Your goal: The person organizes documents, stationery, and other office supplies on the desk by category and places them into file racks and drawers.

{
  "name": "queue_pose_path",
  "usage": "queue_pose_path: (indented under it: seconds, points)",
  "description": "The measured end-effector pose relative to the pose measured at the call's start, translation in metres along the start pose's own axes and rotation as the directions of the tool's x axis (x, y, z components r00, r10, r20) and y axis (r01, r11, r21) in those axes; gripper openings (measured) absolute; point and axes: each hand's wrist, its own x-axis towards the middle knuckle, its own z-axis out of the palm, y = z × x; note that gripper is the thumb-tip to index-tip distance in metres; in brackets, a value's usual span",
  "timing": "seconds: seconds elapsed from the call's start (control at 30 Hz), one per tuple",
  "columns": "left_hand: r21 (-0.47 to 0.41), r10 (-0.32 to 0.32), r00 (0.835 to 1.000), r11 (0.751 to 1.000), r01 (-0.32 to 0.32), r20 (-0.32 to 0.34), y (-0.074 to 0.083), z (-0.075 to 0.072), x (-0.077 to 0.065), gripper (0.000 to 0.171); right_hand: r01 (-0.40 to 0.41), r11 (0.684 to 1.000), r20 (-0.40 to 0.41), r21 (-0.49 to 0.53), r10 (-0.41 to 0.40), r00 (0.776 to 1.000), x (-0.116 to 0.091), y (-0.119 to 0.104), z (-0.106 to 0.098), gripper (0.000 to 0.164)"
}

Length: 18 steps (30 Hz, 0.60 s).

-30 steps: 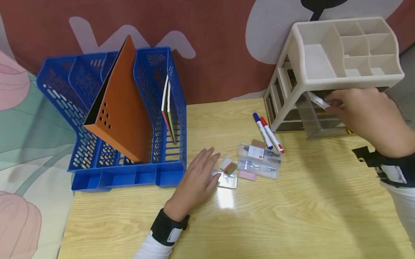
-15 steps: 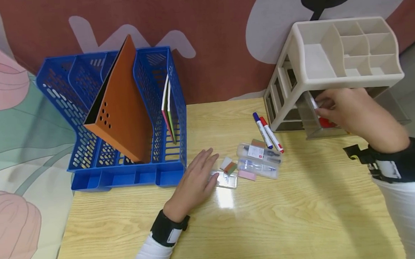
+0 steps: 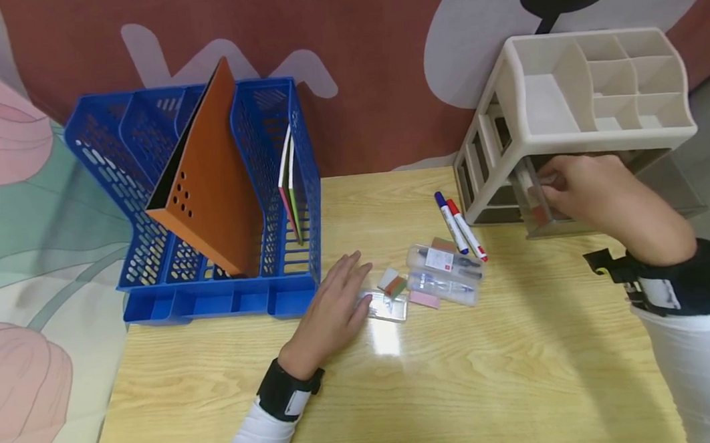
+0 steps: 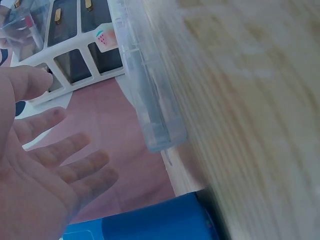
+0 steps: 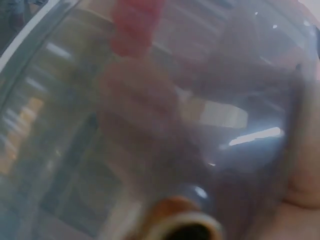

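Observation:
My right hand [image 3: 613, 204] reaches into the pulled-out clear drawer [image 3: 557, 227] of the cream desk organizer [image 3: 615, 131]. Its thumb and fingertips pinch a white marker [image 4: 35, 39], which lies along the drawer's left side; a red end shows through the plastic in the left wrist view. The right wrist view looks through the drawer front at a blurred red piece [image 5: 136, 27]. My left hand [image 3: 330, 313] lies with fingers extended by the blue file rack [image 3: 214, 302], its thumb at the edge of a flat clear case [image 3: 386, 307].
Small erasers [image 3: 393, 283], a pink block [image 3: 424, 299] and two clear pen cases [image 3: 443, 287] lie mid-table. Behind them are a blue-capped marker [image 3: 451, 223] and a red-capped marker [image 3: 469, 232]. An orange folder [image 3: 215, 195] and thin booklets [image 3: 289, 185] stand in the rack.
My right hand has moved left and lowered the white marker from the drawer's opening down inside along its left side. My left hand stays almost still.

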Motion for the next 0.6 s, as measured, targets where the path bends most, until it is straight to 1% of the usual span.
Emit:
queue_pose_path:
  seconds: [0.1, 0.2, 0.33, 0.5, 0.6]
  points:
    - [-0.006, 0.000, 1.000, 1.000, 0.000, -0.001, 0.001, 0.001, 0.000, 0.049, -0.017, 1.000, -0.005, 0.007, 0.017, 1.000, -0.008, 0.000, -0.001, 0.039]
    - [-0.010, -0.008, 1.000, 1.000, 0.008, 0.003, 0.001, 0.000, 0.000, 0.049, -0.023, 0.999, -0.012, 0.026, 0.024, 1.000, -0.014, -0.001, -0.002, 0.041]
    - [-0.018, -0.016, 1.000, 1.000, 0.016, 0.006, 0.001, 0.000, -0.001, 0.049, -0.026, 0.999, 0.010, 0.042, 0.026, 1.000, -0.020, -0.002, -0.003, 0.042]
    - [-0.015, -0.025, 1.000, 1.000, 0.025, 0.004, -0.001, 0.001, -0.002, 0.048, -0.057, 0.997, 0.055, 0.056, 0.054, 0.997, -0.026, -0.003, -0.003, 0.045]
    - [-0.012, -0.026, 1.000, 1.000, 0.026, 0.000, -0.002, 0.001, -0.003, 0.048, -0.053, 0.997, 0.053, 0.057, 0.050, 0.997, -0.030, -0.004, -0.002, 0.045]
